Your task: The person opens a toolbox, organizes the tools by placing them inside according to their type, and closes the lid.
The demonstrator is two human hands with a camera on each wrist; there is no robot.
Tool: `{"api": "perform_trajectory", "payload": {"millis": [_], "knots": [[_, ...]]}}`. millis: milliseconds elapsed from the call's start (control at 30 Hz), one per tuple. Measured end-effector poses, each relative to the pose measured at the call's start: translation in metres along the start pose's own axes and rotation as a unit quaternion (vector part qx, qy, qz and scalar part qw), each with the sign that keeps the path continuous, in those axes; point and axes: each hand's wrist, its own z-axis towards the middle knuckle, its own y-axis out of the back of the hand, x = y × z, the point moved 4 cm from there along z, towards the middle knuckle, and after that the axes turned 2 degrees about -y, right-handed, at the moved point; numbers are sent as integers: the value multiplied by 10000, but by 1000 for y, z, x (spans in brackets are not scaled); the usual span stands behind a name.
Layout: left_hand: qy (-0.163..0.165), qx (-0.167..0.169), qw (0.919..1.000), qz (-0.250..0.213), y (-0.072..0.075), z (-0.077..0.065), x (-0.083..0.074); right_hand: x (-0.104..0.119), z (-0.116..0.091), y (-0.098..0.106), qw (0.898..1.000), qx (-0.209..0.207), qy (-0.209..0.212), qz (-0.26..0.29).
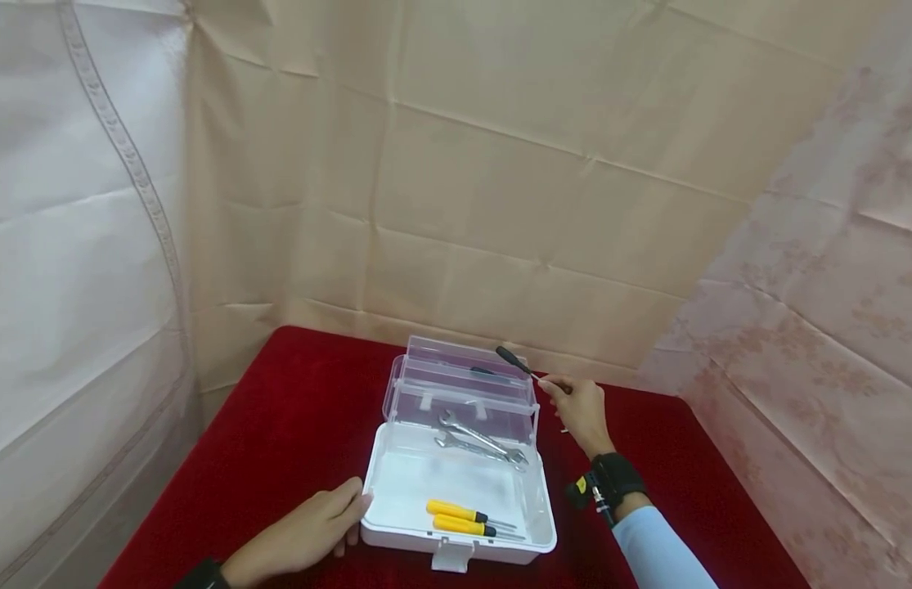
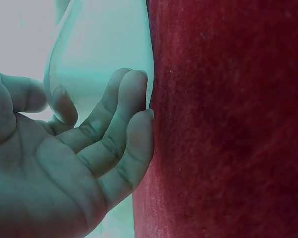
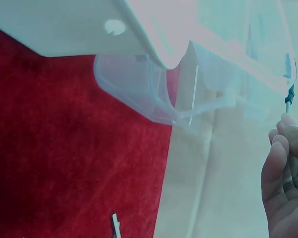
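A white toolbox [image 1: 397, 536] sits with its clear lid [image 1: 433, 401] tipped back. My left hand [image 1: 326, 519] holds its front left corner, thumb at the rim; in the left wrist view the fingers [image 2: 134, 134] lie along the outer wall. Beyond the box's right side, my right hand [image 1: 579, 409] pinches a screwdriver by its thin shaft, its black handle [image 1: 513, 357] pointing up and left over the lid. Two silver wrenches [image 1: 478, 438] lie at the back of the box. Two yellow-handled screwdrivers [image 1: 459, 525] lie along its front.
A dark handle-like thing [image 1: 482, 370] shows through the raised lid. A small metal piece [image 3: 116, 225] lies on the red cloth [image 3: 79, 148] in the right wrist view. The white latch [image 1: 452, 556] hangs at the box's front. Beige fabric [image 1: 500, 204] stands behind the table.
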Motion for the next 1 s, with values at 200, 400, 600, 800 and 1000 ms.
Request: {"api": "perform_trajectory", "payload": {"millis": [200,400,600,800,1000], "knots": [[108,30,9999,0,0,1,0,5,4,-8,10000,94,5,-25],[147,52,9999,-27,0,0,1,10,9,-13,9995,127,271,-57],[117,60,9999,-28,0,1,0,16,15,-15,9989,88,437,-162],[92,9,9999,68,1,1,-2,19,19,-20,9984,224,461,-221],[153,16,9998,89,1,0,-3,9,14,-18,9989,384,95,253]]}}
